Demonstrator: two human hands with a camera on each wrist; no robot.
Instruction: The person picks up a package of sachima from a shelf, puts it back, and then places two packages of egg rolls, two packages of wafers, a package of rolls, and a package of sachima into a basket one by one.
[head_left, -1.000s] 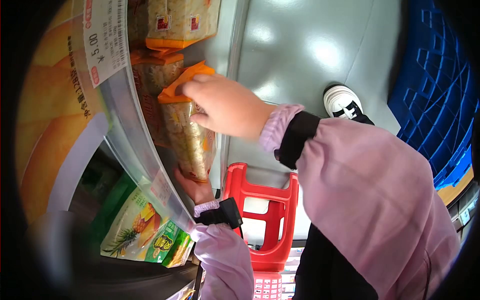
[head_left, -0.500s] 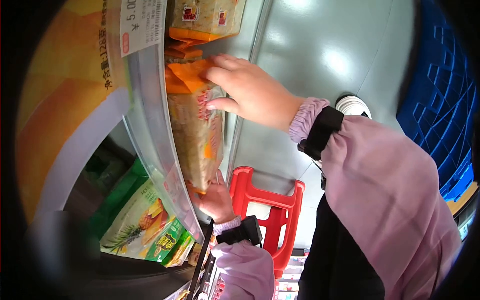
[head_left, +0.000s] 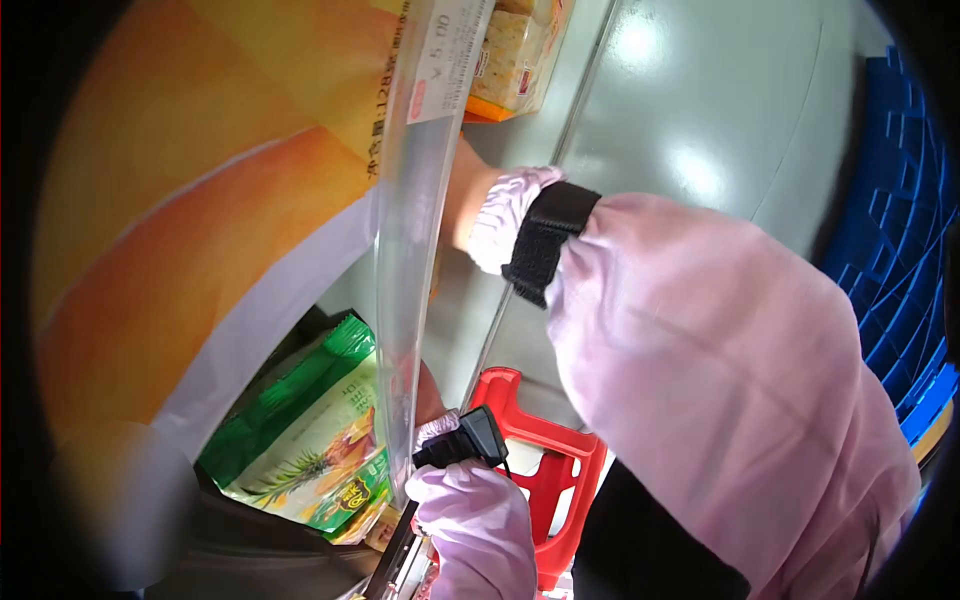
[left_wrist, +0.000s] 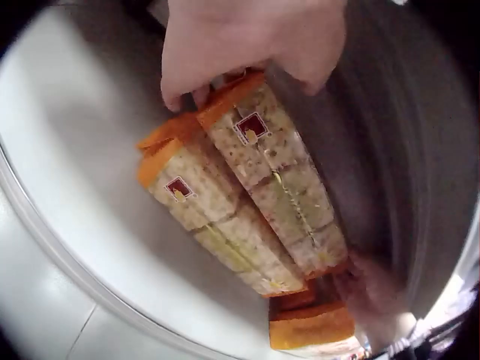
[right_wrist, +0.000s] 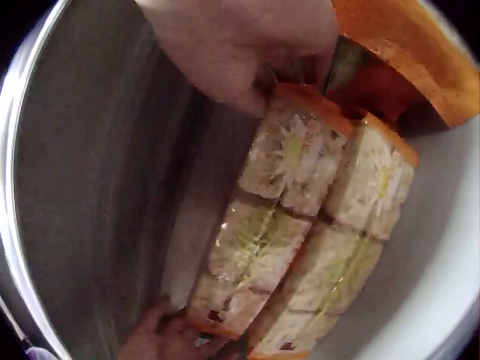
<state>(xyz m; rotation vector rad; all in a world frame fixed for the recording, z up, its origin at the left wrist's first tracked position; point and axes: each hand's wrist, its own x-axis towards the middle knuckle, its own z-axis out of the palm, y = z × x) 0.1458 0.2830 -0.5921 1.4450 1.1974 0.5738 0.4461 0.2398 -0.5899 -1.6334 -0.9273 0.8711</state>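
Two clear snack packs with orange ends, filled with pale crumbly blocks, lie side by side on the shelf. My left hand (left_wrist: 251,45) grips the orange end of one snack pack (left_wrist: 274,180). At that pack's opposite end my right hand (right_wrist: 247,52) holds on, with thumb and fingers at the orange wrapping. The second snack pack (right_wrist: 352,232) lies right alongside it. In the head view, the price strip (head_left: 415,260) hides the packs and most of both hands; only the right wrist and a bit of the left hand (head_left: 428,395) show.
Another orange-ended pack (head_left: 510,65) stands farther along the shelf. A green pineapple-print bag (head_left: 320,440) lies on the near side of the strip. A red stool (head_left: 545,430) stands on the floor, and blue crates (head_left: 890,240) line the right side.
Both hands have moved the snack pack in behind the price strip, next to another pack. The head view has shifted, so the shelf front now covers more of the hands.
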